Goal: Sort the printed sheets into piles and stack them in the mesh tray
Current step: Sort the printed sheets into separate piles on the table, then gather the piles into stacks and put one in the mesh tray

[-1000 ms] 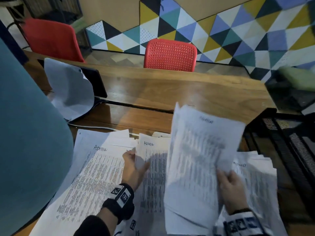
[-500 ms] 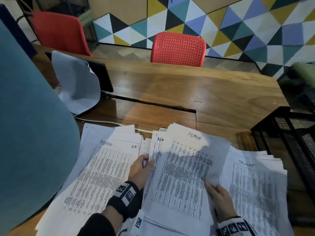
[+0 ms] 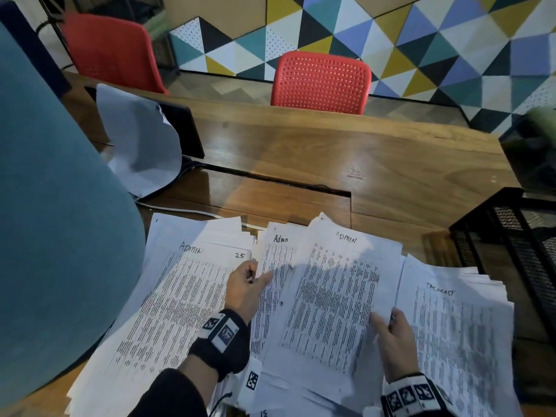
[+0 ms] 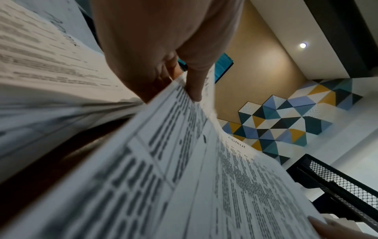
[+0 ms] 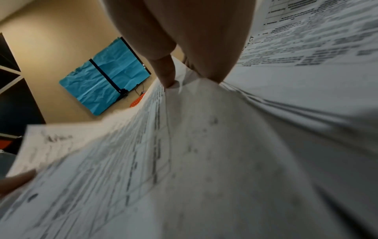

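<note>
Three spreads of printed sheets cover the near table. The left pile [image 3: 180, 296] is marked ADMIN 25, and the right pile [image 3: 457, 341] carries another handwritten label. Over the middle pile [image 3: 272, 260] lies a top sheet [image 3: 337, 296] marked ADMIN. My left hand [image 3: 258, 275] pinches the middle pile's left edge, thumb [image 4: 194, 87] on top. My right hand [image 3: 383, 319] pinches the top sheet's right edge, thumb [image 5: 167, 76] pressed on the paper. The black mesh tray [image 3: 517, 236] stands at the far right, partly cut off.
A teal rounded object [image 3: 54, 221] fills the left side. A black device under a loose white sheet [image 3: 141, 145] sits at the back left, with a cable beside it. Two red chairs [image 3: 322, 79] stand beyond the wooden table [image 3: 361, 164].
My right hand has lowered the raised ADMIN sheet from upright to lying flat over the middle pile. My left hand has kept its place at that pile's left edge.
</note>
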Demonstrator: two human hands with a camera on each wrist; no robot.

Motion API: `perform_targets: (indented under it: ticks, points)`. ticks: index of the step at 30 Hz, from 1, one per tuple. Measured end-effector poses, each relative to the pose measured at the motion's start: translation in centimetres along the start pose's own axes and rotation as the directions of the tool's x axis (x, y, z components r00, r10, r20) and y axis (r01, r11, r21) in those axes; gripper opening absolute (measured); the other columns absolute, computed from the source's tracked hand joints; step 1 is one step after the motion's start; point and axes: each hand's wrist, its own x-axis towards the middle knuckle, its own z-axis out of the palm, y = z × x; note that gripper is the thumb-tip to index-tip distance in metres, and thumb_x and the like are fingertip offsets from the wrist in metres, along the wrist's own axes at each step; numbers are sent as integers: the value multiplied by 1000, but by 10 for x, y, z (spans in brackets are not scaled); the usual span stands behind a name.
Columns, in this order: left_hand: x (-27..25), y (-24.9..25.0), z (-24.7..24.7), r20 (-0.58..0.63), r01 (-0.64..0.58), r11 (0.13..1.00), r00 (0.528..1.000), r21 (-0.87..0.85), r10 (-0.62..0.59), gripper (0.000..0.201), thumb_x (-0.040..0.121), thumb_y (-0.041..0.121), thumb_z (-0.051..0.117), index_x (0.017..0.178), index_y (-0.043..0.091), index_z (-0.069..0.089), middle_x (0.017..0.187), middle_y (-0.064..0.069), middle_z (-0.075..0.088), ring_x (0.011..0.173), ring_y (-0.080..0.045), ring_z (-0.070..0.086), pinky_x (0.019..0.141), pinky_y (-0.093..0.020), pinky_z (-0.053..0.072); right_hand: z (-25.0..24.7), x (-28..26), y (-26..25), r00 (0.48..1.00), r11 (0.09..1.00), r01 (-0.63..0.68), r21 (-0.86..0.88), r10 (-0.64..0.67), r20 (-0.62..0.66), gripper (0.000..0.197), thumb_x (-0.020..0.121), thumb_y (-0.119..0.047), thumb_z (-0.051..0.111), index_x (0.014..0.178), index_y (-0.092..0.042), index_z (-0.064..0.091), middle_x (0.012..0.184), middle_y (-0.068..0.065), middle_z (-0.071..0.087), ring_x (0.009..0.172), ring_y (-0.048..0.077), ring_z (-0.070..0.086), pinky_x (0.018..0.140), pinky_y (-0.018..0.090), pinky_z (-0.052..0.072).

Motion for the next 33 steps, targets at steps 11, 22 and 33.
perform_targets:
  ticks: [11,22,33]
  points:
    - [-6,-18,10,150,235,966,964,-105,-218,17,92,13,68,108,19,70,111,-7,75,104,-24,71,98,-47,53,3,-3,-1,989,995,0,-98,14,146,18,97,-18,54,94,-26,69,86,-6,71,85,11,63,84,31,51]
    - [-12,19,-5,257,230,960,948,-159,-185,25,103,16,48,123,15,63,118,10,66,104,5,57,91,-21,39,-2,13,-8,957,923,-288,256,269,108,42,99,-12,49,139,0,45,139,7,50,126,25,48,103,36,37]
    - [-46,20,-27,210,268,934,953,-235,-220,60,95,21,61,149,8,37,154,-8,41,141,-22,39,118,-40,27,14,-17,0,932,973,-229,32,210,296,57,68,-43,81,97,0,58,101,18,65,93,32,62,88,47,49]
